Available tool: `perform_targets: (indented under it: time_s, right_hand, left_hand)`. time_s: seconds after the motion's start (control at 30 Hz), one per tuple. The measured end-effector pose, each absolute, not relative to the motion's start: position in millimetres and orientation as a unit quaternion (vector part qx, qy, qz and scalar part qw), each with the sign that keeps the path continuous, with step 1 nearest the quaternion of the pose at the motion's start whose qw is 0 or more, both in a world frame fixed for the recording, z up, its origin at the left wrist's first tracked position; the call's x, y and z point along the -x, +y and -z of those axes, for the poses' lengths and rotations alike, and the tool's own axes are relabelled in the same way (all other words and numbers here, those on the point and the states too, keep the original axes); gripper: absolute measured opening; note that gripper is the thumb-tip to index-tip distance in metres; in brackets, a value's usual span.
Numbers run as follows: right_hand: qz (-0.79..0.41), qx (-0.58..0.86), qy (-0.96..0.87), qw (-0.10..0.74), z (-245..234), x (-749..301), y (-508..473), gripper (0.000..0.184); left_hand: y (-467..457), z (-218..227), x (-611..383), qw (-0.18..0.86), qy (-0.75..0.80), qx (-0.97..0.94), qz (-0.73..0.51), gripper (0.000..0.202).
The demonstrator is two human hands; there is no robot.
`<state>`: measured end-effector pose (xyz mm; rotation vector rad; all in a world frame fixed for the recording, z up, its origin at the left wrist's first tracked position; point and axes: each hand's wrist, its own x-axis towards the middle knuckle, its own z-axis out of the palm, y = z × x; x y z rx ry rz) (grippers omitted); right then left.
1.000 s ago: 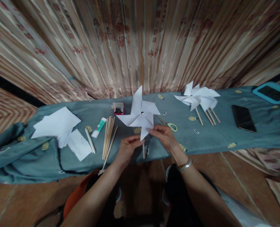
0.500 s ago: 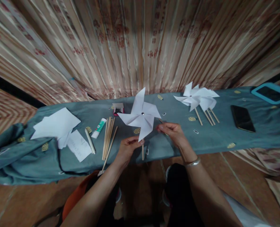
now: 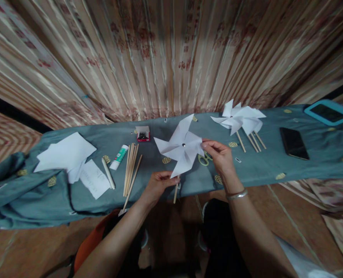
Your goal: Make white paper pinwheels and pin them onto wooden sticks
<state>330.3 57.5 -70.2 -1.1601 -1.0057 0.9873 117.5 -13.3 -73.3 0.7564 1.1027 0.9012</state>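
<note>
A white paper pinwheel (image 3: pixel 185 143) with a round metal pin at its centre is held above the table. My left hand (image 3: pixel 162 184) is closed on its wooden stick (image 3: pixel 176 194), just under the lowest blade. My right hand (image 3: pixel 220 153) pinches the tip of the right-hand blade between thumb and fingers. Behind that hand lie scissors with yellow-green handles (image 3: pixel 203 160), their blades hidden by the paper. A small red box of pins (image 3: pixel 143 134) stands open beyond the pinwheel, to the left.
Several wooden sticks (image 3: pixel 131 170), a glue stick (image 3: pixel 119 157), a whitish rod (image 3: pixel 108 173) and paper sheets (image 3: pixel 68 152) lie left. Finished-looking pinwheels (image 3: pixel 242 116), a black phone (image 3: pixel 294 143) and a blue-framed tablet (image 3: pixel 330 112) lie right. A pleated curtain (image 3: pixel 165 58) hangs behind the cloth-covered table (image 3: pixel 264 170).
My right hand has moved up and right from beside the scissors and taken hold of a blade. The pinwheel has turned and shifted slightly right, and the scissors' handles now show.
</note>
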Motion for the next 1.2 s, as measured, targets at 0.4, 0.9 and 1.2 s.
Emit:
perform_targets:
  time_s: [0.4,0.9,1.2]
  right_hand:
    - [-0.496,0.478,-0.421,0.591,73.1,-321.9,52.9,0.013]
    - [-0.569,0.454,-0.398,0.558,69.5,-298.4,41.6,0.027]
    - [-0.606,0.457,-0.387,0.523,69.1,-290.9,36.7,0.031]
  left_hand:
    - [-9.4,79.7,-115.7,0.673,0.497,-0.316,-0.448,0.028]
    - [-7.7,76.2,-114.9,0.648,0.522,-0.302,-0.465,0.027]
    - [-6.8,77.9,-115.2,0.646,0.520,-0.307,-0.467,0.027]
